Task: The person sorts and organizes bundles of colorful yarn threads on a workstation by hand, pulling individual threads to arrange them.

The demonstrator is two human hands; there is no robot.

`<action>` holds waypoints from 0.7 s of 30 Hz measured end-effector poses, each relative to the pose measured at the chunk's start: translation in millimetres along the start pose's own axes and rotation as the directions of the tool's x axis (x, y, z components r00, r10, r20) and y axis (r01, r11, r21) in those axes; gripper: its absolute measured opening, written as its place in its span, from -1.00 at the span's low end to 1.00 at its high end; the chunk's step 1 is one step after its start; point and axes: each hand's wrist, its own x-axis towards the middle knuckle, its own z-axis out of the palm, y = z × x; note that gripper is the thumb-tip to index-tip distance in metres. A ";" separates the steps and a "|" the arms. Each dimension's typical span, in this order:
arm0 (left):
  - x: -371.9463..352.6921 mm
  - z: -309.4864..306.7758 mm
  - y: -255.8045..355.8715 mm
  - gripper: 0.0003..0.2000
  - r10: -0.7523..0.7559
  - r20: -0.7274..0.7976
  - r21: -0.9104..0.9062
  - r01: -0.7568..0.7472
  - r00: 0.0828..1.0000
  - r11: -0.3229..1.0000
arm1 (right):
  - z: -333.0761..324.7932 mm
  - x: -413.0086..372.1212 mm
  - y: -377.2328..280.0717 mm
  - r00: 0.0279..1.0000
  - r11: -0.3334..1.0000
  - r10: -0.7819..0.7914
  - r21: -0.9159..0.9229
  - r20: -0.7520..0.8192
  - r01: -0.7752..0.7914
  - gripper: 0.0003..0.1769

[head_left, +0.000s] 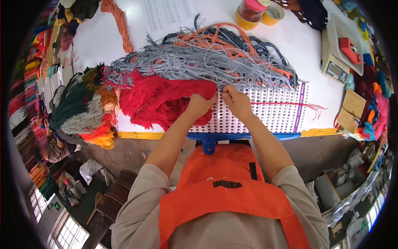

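1. The red yarn bundle (149, 97) lies on the table's near side, its right part overlapping the perforated sheet (232, 124). Its long axis runs left to right, across the body.
2. The left hand (201, 104) is the nearer: its fingers are closed on the bundle's right end, and the yarn's bulk spreads leftward from them.
3. The right hand (237, 101) is just beside that end, on its right, apart from the bulk. Its fingers curl inward, tips close together; whether they pinch a strand, I cannot tell.
4. Thin red strands (282, 103) stretch rightward from beside the right wrist, roughly in line with the bundle.
5. Beyond both hands, the grey yarn (178, 62) lies across the sheet's far edge.
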 end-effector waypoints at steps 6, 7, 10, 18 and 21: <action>-26.9 -9.2 16.3 -0.84 -0.157 0.246 -0.752 0.290 0.956 0.592 | -5.5 2.6 0.7 0.993 0.985 0.104 0.132 0.063 -0.112 -0.83; -27.6 -8.6 18.6 -0.84 -0.138 0.330 -0.768 0.351 0.934 0.536 | -6.4 3.1 1.4 0.986 0.961 0.139 0.227 0.096 -0.158 -0.79; -18.6 8.0 24.9 -0.84 -0.250 0.201 -0.387 0.311 0.947 0.868 | -12.1 6.1 5.8 0.959 0.795 0.140 0.550 0.247 -0.258 -0.71; -34.6 -82.2 30.1 -0.83 -0.421 -0.056 -0.345 0.378 0.906 0.859 | -8.8 8.7 -2.3 0.986 0.979 0.103 0.164 0.129 -0.124 -0.68; -48.0 -190.0 9.4 -0.92 -0.200 -0.150 -0.836 -0.017 0.968 0.548 | -12.9 9.5 -7.8 0.975 0.980 0.143 0.113 0.172 -0.163 -0.69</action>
